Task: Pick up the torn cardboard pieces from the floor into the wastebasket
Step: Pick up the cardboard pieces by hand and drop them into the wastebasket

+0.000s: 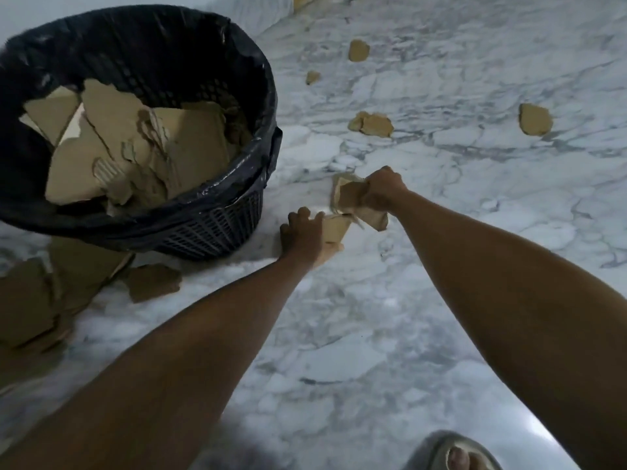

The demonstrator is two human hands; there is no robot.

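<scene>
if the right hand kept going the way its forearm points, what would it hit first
Probably nothing nearby: beyond the right hand and its gripped cardboard pieces lies bare marble floor, then perhaps the wastebasket. Depth is unclear.

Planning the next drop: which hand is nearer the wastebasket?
Left. The left hand holds a cardboard piece on the floor just beside the wastebasket; the right hand grips a cardboard bundle farther from it.

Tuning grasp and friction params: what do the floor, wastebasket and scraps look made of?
Floor: polished marble or marble-look tile, white with grey veins, glossy.
Wastebasket: dark lattice mesh, probably plastic, under a shiny black bag liner.
Scraps: matte brown cardboard with ragged torn edges.
</scene>
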